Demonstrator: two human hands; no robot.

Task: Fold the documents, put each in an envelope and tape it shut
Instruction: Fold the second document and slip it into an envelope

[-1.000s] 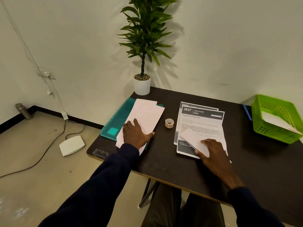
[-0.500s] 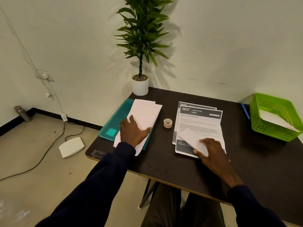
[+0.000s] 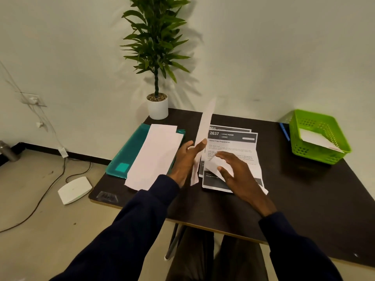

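My left hand [image 3: 187, 159] pinches a white envelope [image 3: 206, 122] and holds it upright, edge-on, above the table between the two paper piles. The remaining envelopes [image 3: 158, 155] lie stacked on a teal folder [image 3: 129, 151] at the left. My right hand [image 3: 238, 172] grips a folded document [image 3: 214, 166], thumb and fingers around it, just over the printed sheets [image 3: 233, 141] headed "2637". The tape roll is hidden behind my left hand.
A green basket [image 3: 322, 157] holding a white envelope stands at the back right, with a blue pen [image 3: 284, 132] beside it. A potted plant [image 3: 157, 108] is at the table's back edge. The dark table [image 3: 304, 191] extends right of the sheets.
My left hand has lifted one envelope off the stack and brought it right, toward the folded document. My right hand has raised the folded document slightly off the printed sheets.
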